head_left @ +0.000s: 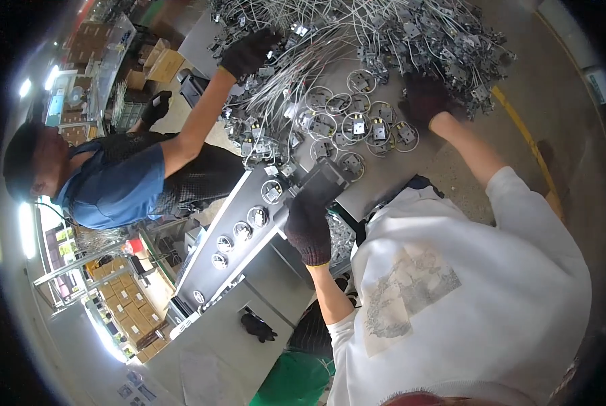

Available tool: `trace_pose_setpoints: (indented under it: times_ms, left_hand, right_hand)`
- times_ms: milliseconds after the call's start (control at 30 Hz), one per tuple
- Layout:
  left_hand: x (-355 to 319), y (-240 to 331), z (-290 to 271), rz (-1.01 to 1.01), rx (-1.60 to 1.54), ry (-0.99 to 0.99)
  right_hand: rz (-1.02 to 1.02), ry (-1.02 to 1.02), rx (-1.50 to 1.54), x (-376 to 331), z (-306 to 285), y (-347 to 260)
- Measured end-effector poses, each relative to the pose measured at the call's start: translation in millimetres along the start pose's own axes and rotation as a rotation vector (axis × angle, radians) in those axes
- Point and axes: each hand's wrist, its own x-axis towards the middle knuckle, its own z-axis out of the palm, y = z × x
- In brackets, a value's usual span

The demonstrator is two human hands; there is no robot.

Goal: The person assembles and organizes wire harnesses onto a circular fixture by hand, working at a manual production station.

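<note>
My left hand (307,230), in a dark knitted glove, is beside the near edge of a narrow conveyor belt (207,268). It overlaps a dark grey box-shaped thing (322,181); whether it grips or only touches this is hidden. My right hand (427,101), also gloved, reaches to the lower edge of a large heap of small metal switch-like parts with grey wires (435,44). Its fingers are dark and smeared against the heap. Between my hands lie several parts with their wires coiled into rings (357,125) on the grey table (372,193).
Across the belt, a co-worker in a blue shirt (117,183) reaches a gloved hand (250,54) into the heap. Several coiled parts (257,216) sit spaced along the belt. A black glove (257,327) lies below it, near a green thing (295,379). Cardboard boxes (123,304) stand left.
</note>
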Motion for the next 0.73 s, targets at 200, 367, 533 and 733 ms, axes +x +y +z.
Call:
trace_pose_setpoints:
  times_ms: [200,367,533,733]
  left_hand:
    - [-6,-1,6,0.119,0.030,0.045]
    - [-17,15,0,-0.171,-0.092,-0.034]
    - [-24,24,13,-0.115,-0.237,-0.119]
    - [-14,64,38,-0.342,-0.693,-0.639]
  right_hand:
    - [0.042,-0.139,0.289,11,-14,8]
    - [-0.018,-0.107,0.717,3,-46,31]
    - [-0.019,-0.214,0.993,-44,-94,-10]
    - [-0.022,-0.206,1.156,-117,-96,-51]
